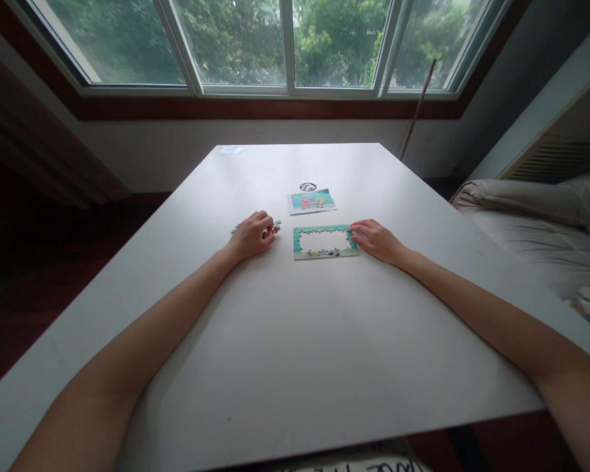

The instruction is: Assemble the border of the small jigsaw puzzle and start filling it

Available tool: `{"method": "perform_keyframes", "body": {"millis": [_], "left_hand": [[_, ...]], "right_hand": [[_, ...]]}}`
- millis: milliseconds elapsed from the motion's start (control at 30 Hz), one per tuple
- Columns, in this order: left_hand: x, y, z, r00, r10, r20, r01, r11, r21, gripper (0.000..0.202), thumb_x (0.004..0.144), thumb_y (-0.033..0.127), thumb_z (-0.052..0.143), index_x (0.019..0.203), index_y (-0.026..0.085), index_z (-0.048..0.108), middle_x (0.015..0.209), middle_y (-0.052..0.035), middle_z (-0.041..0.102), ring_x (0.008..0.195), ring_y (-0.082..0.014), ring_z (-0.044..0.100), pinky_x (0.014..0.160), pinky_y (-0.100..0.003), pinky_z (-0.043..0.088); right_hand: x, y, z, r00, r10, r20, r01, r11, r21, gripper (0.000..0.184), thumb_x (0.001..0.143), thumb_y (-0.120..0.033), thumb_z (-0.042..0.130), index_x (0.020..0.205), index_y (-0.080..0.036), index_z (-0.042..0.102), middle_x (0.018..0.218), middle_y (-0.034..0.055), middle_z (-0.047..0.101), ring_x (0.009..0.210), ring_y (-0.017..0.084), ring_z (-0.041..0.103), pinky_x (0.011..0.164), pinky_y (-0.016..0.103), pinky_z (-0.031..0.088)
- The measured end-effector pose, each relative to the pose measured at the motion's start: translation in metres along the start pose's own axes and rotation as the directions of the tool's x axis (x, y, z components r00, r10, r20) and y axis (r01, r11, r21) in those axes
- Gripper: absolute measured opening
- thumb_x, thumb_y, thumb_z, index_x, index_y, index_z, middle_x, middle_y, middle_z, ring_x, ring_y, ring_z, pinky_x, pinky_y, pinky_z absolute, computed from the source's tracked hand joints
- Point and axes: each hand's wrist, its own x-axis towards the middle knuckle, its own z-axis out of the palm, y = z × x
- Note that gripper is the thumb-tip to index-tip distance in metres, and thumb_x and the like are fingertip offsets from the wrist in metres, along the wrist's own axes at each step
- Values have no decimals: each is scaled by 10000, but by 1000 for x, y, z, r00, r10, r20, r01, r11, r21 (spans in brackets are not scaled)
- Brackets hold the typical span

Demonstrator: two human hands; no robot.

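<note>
A small jigsaw puzzle frame (326,242) with a green border and a bare white middle lies on the white table (285,341). My right hand (376,240) rests at its right edge, fingers pressed on the border. My left hand (251,236) lies to the left of the puzzle, fingers curled over loose puzzle pieces (274,228), pinching one. Just behind the puzzle lies a reference picture card (311,200) with cartoon figures.
A small dark round object (307,187) sits behind the card. A slip of paper (231,150) lies at the far left corner of the table. A bed with pillows (535,216) stands to the right, a stick (417,111) leans by the window.
</note>
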Motion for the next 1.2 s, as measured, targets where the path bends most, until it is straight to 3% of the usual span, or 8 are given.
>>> {"method": "perform_keyframes", "body": {"millis": [233,600,900,1033,1200], "left_hand": [[0,-5,4,999,-22,-37,20,998,-61,83,792,212,470,811,187,546,883,-60,545,842,-202,516,732,-315,440],[1,-9,9,988,-100,-118,70,970,-232,161,826,264,490,756,178,607,891,-58,556,858,-181,532,806,-323,456],[3,-19,10,957,-258,-130,180,884,-432,274,786,411,567,738,153,647,830,-45,554,687,-120,517,592,-246,452],[6,-8,7,947,-296,-123,202,849,-489,273,770,419,595,757,156,666,821,-44,554,700,-124,518,579,-245,437],[14,26,-2,948,-302,-98,203,815,-543,244,783,401,611,758,167,676,778,-29,557,678,-117,497,594,-251,416]], "right_hand": [[0,0,-1,1000,0,-2,0,1000,-2,285,897,-352,448,1074,-204,617,1120,103,625,1050,249,547,930,436,468],[0,0,-1,1000,6,1,-6,1000,9,298,898,-360,445,1087,-209,618,1129,102,623,1064,248,543,936,432,461],[0,0,0,1000,7,0,-7,1000,7,294,896,-364,446,1083,-217,619,1126,95,624,1060,244,545,937,428,460],[0,0,1,1000,-1,-1,1,1000,8,290,897,-357,444,1087,-220,616,1122,96,625,1059,247,546,933,442,463],[1,1,2,1000,-2,-3,2,1000,19,289,891,-358,460,1095,-226,615,1130,93,623,1063,246,544,933,440,464]]}}
